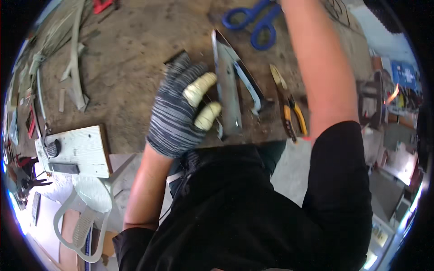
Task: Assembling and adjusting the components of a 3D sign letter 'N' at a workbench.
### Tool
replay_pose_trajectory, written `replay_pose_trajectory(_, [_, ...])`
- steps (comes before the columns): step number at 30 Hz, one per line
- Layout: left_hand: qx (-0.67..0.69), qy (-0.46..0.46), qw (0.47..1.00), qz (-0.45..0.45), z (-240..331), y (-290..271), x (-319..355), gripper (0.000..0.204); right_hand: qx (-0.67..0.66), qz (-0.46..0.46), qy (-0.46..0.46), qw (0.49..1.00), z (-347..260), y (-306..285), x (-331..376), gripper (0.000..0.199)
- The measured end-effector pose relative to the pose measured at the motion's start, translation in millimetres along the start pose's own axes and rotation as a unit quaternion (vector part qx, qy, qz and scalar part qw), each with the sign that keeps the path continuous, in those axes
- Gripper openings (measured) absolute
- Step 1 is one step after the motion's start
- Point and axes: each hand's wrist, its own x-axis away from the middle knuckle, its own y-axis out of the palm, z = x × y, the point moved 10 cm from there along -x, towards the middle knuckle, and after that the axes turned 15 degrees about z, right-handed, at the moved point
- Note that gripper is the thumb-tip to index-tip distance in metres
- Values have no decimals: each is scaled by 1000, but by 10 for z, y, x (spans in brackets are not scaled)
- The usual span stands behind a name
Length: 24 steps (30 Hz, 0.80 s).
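Note:
My left hand (178, 106), in a grey-and-black striped knit glove with cream-coated fingertips, rests curled on the worn wooden bench top. A dark edge shows at its far fingers, but the hand hides what it belongs to. Right beside the cream fingertips lies a V-shaped metal bracket (229, 90); whether they touch it I cannot tell. My bare right forearm (323, 67) stretches to the far edge, and the hand itself is out of the picture. Close to that wrist lie blue-handled scissors (263, 37), cut off by the top edge. Pliers with orange-and-black handles (288, 108) lie right of the bracket.
Pale strips (74, 54) lie along the bench's left side. A white board (77, 151) sits at the front left corner, above a pale plastic chair (95, 198). Something red (102, 5) is at the far left, and a cluttered work area (398, 104) stands on the right.

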Motion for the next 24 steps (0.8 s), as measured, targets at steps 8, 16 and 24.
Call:
replay_pose_trajectory(8, [-24, -6, 1000, -15, 81, 209, 65, 42, -6, 39, 68, 997, 688, -2066, 1551, 29])
replay_pose_trajectory(16, [-4, -19, 1000, 18, 32, 72, 221, 40, 133, 265, 122, 947, 1492, -3409, 3076, 38])
replay_pose_trajectory(24, [101, -148, 981, 79, -392, 67, 337, 39, 170, 381, 215, 883, 1537, -3858, 3836, 37])
